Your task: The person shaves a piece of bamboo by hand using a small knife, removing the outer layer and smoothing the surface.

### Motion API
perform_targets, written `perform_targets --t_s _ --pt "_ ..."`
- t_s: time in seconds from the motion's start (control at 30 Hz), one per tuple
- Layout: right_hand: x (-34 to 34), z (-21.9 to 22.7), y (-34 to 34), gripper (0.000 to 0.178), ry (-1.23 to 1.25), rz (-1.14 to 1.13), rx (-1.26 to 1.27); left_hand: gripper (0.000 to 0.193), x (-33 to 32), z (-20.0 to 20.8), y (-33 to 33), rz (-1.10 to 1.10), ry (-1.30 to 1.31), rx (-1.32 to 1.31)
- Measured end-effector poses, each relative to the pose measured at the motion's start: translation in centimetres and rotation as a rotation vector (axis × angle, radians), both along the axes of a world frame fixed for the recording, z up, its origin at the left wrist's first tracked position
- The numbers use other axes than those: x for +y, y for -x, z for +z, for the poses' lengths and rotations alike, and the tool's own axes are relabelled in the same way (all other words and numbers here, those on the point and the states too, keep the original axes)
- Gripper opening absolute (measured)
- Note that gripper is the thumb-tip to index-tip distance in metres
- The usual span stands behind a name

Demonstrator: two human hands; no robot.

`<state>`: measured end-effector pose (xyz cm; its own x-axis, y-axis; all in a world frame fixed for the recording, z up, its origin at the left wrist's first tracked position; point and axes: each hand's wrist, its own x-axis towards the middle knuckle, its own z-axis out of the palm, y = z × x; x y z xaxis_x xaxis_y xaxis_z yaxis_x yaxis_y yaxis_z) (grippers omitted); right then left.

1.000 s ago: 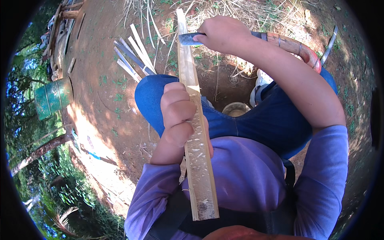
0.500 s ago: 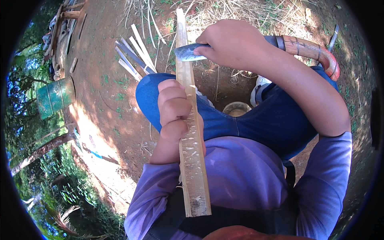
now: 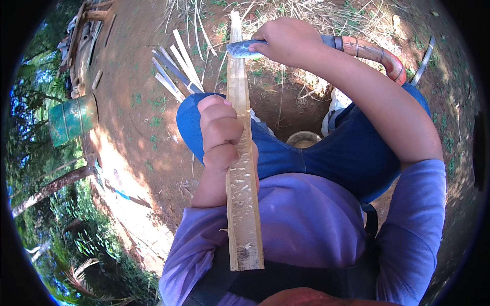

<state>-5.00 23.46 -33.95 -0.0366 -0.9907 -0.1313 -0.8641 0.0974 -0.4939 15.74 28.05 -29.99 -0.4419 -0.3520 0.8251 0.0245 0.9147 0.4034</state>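
A long split bamboo strip (image 3: pixel 244 209) runs lengthwise in front of me, from near my chest out past my knees. My left hand (image 3: pixel 222 132) is closed around its middle, fingers wrapped over the left edge. My right hand (image 3: pixel 293 43) grips a knife (image 3: pixel 239 49) by its dark blade, thumb along the blade near the tip. The blade lies crosswise over the far part of the strip; whether its edge bites in cannot be made out. To the right, the knife's curved wooden handle (image 3: pixel 375 53) with a reddish end sticks out beyond my wrist.
Several thin split strips (image 3: pixel 178 69) lie beyond my left knee. Pale shavings (image 3: pixel 332 20) cover the ground ahead. A round metal-looking container (image 3: pixel 303 138) sits between my legs. A green drum (image 3: pixel 73 120) is at the left, and a narrow strip (image 3: pixel 423 60) lies far right.
My right hand and the knife have moved farther away along the strip, toward its far end. The strip's near end has shifted slightly left, with my left hand still around it.
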Motion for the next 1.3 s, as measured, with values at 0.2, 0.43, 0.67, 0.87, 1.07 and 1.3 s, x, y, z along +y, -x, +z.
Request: perform_targets --t_s 0.2,0.43,0.67,0.87,1.07,1.3 --pt "1.2 1.0 -0.5 0.03 0.067 0.046 -0.023 0.045 -0.6 0.4 -1.0 -0.044 0.01 -0.042" --pt "2.5 2.2 -0.6 0.028 0.141 0.108 -0.071 0.047 -0.5 0.6 -1.4 -0.027 -0.001 -0.038" --pt "3.9 4.4 -0.5 0.025 0.165 0.18 -0.091 0.047 0.0 0.4 -1.8 0.124 -0.052 -0.063" --pt "4.9 5.1 -0.9 0.022 0.256 0.195 -0.106 0.044 -1.0 0.4 -2.4 0.202 0.122 -0.04" --pt "6.1 6.5 -0.8 0.021 0.326 0.255 -0.169 0.037 -1.3 0.2 -3.5 0.491 0.336 -0.09" --pt "6.9 7.6 -0.9 0.021 0.315 0.33 -0.195 0.035 -1.7 -0.2 -4.0 0.507 0.379 -0.048"
